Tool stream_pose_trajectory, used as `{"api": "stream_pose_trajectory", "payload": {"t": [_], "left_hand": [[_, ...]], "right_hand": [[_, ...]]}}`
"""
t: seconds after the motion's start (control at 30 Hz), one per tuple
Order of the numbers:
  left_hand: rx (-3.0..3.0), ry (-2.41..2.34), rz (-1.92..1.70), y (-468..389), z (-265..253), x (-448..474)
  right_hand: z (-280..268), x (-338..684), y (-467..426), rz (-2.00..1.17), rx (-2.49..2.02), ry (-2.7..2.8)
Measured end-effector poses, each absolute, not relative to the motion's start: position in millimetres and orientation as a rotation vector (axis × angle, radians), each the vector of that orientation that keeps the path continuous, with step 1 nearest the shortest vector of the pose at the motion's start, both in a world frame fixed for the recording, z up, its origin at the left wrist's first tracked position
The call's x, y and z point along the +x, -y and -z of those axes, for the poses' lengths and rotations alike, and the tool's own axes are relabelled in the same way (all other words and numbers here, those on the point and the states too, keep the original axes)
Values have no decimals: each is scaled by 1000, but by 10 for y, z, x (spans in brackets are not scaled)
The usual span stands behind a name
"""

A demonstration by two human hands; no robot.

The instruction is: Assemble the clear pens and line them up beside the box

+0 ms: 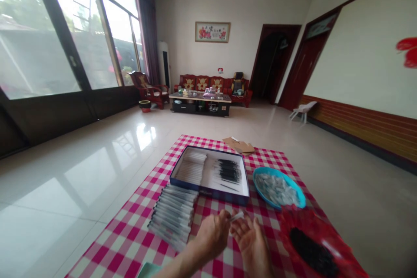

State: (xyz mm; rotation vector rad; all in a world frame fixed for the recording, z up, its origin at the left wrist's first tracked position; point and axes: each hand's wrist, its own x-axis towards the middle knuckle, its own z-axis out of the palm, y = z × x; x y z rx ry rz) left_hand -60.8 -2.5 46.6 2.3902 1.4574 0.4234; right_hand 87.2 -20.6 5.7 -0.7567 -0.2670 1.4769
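My left hand (212,233) is closed, thumb and finger pinching a small whitish tube-like piece (236,216) whose exact kind is blurred. Just right of it, my right hand (252,243) lies palm up with its fingers apart and slightly curled, the fingertips close beside that piece. Beyond both hands stands a dark blue shallow box (208,193), holding whitish pen barrels (191,166) at left and thin black pen refills (230,170) at right. Left of my left hand, a stack of clear pens with dark ends (172,215) rests on the cloth.
At right are a blue basin (255,182) of small translucent pieces and a red dish (340,243) with small black pieces. Brown cardboard (239,145) lies at the far edge of the checked tablecloth (130,226). A pale green object (148,270) shows at the bottom.
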Motion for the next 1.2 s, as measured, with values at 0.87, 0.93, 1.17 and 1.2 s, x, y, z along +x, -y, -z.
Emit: {"api": "stream_pose_trajectory", "payload": {"t": [0.87,0.93,1.17,1.2], "left_hand": [[2633,-1583,-628,-569,-623,-1918],[2642,-1597,-594,-636,-703,-1856],[2642,-1719,-384,-1308,-920,-1604],[2643,-1735,-354,-1431,-930,-1560]], "right_hand": [[37,888,168,-1502,-822,224],[49,889,158,-1505,-818,212],[174,932,91,-1536,-839,218],[200,933,81,-1536,-837,225]]}}
